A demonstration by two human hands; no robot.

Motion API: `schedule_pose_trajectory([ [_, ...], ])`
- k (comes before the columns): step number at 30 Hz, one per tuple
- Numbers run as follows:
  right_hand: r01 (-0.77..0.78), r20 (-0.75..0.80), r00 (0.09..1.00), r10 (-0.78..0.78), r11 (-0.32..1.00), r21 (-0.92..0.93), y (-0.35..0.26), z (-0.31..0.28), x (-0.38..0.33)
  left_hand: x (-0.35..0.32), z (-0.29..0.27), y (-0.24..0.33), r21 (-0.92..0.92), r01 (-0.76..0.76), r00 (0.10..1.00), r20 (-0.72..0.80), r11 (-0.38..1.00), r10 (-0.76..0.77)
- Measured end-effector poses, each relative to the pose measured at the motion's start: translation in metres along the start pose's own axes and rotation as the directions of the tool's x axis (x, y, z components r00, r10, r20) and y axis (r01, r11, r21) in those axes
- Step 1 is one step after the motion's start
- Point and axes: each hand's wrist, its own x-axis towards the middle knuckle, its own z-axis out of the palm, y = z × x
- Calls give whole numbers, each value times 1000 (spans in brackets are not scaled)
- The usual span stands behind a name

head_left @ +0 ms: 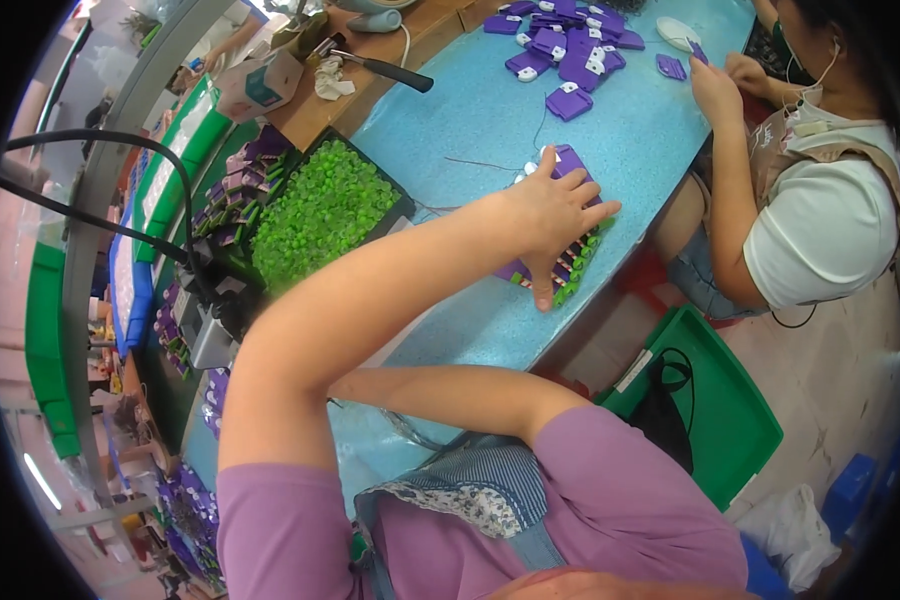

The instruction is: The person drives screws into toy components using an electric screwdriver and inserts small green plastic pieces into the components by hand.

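Observation:
My left hand (558, 222) reaches across to the right, its fingers spread over a row of small purple casings (570, 160) lined with green pieces (567, 287). Thumb and fingers span the row, and I cannot tell how firmly they touch it. Nothing is seen gripped in that hand. My right forearm (450, 398) crosses to the left beneath my left arm, which hides the right hand. Thin wires (485, 163) lie on the blue table beside the row.
Green translucent pieces (320, 215) fill a black tray. Several purple casings (570, 50) lie in a heap at the far end. A black-handled hammer (395, 74) rests near the wooden edge. At right sits a co-worker (815, 210); a green crate (735, 425) stands below.

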Motion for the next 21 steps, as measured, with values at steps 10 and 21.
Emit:
schedule_pose_trajectory([
  [10,87,-9,996,-86,994,73,4,3,2,-2,12,-1,-8,1,994,-105,1000,-2],
  [21,-126,79,988,132,989,-73,8,54,-14,-29,39,3,122,151,882,-464,981,-78],
])
